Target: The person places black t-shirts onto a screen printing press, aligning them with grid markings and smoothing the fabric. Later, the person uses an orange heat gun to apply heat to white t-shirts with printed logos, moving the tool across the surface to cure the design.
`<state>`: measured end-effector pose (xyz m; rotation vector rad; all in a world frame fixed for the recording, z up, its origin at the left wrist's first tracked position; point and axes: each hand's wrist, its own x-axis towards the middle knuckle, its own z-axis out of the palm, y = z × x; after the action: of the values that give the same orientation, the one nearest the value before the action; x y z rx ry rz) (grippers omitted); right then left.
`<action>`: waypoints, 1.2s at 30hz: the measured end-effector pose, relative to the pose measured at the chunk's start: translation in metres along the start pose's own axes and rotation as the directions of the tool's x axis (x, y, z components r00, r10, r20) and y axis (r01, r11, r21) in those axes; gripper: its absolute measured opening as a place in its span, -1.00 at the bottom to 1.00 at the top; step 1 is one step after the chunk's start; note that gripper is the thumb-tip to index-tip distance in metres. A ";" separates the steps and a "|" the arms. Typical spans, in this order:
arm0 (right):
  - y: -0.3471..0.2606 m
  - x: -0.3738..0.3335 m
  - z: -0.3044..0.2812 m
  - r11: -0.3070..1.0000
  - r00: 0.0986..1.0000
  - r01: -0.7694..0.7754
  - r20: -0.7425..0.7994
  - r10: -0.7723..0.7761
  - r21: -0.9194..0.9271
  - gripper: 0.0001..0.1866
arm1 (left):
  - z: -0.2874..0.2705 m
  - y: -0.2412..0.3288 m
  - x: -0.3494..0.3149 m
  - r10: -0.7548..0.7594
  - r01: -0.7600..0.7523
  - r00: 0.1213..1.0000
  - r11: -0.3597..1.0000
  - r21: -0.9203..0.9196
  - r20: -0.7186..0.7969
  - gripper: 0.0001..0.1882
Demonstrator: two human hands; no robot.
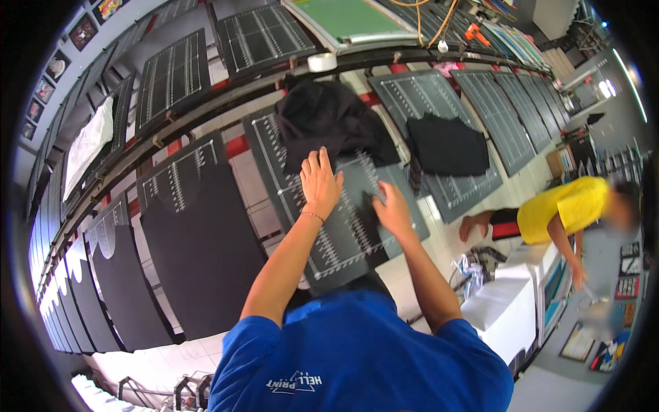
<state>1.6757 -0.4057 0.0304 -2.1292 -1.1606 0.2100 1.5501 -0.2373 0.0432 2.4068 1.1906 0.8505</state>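
A bunched black garment [329,120] lies on the far end of the dark board [322,257] in front of me. My left hand [320,182] reaches over this board, its fingers stretched out against the garment's near edge. I cannot tell whether they press on it. Lower and to the right, my right hand [392,209] hovers above or rests on the same board, thumb and forefinger apart, and nothing shows in it. White ruler-like markings run across the board. A neatly folded black garment [447,145] sits on the neighbouring board [467,192] to the right.
To the left, black shirts [195,254] are spread over a row of boards. A dark rail [240,89] with a white tape roll [322,63] runs behind. Beyond it are a green-meshed frame [357,20] and a white cloth [89,147]. A person in yellow [559,209] works at right.
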 end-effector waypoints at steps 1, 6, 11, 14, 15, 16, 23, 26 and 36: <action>0.006 0.034 0.007 0.990 0.988 0.129 -0.079 -0.133 -0.054 -0.40 | 0.015 0.012 0.021 -0.036 0.036 0.999 0.996 0.080 -0.010 -0.50; 0.031 0.142 0.008 0.948 0.955 0.241 -0.123 -0.270 -0.206 -0.58 | 0.060 -0.018 0.056 -0.062 0.098 0.991 0.934 0.344 -0.115 -0.61; 0.003 0.154 -0.082 0.811 0.981 0.184 -0.054 -0.185 0.556 -0.81 | -0.056 0.024 0.050 0.031 0.071 0.920 0.967 0.244 -0.391 -0.70; -0.052 0.146 -0.195 0.804 0.901 0.307 0.117 -0.418 0.509 -0.74 | -0.133 0.058 0.042 -0.122 0.132 0.840 0.991 -0.018 -0.529 -0.70; -0.069 0.145 -0.233 0.787 0.784 0.413 0.261 -0.563 0.458 -0.71 | -0.164 0.070 0.039 -0.161 0.094 0.776 0.986 -0.141 -0.610 -0.69; -0.082 0.141 -0.260 0.805 0.747 0.543 0.299 -0.593 0.239 -0.67 | -0.197 0.085 0.039 -0.048 0.042 0.701 0.999 -0.027 -0.711 -0.69; -0.133 0.119 -0.408 0.823 0.819 0.459 -0.199 -0.538 -0.335 -0.66 | -0.379 0.150 0.067 0.234 -0.022 0.508 0.966 0.259 -0.829 -0.68; -0.152 0.189 -0.421 0.816 0.797 0.464 -0.241 -0.555 -0.345 -0.76 | -0.417 0.114 0.137 0.167 0.026 0.661 0.969 0.245 -0.732 -0.64; 0.030 0.218 -0.211 0.657 0.870 -0.427 0.480 0.111 0.622 -0.53 | -0.255 -0.056 0.128 0.152 0.117 0.798 0.910 0.397 -0.584 -0.33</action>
<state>1.9178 -0.3488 0.2076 -1.5472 -0.7479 1.1146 1.4139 -0.0957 0.2577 2.5439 1.7312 1.6078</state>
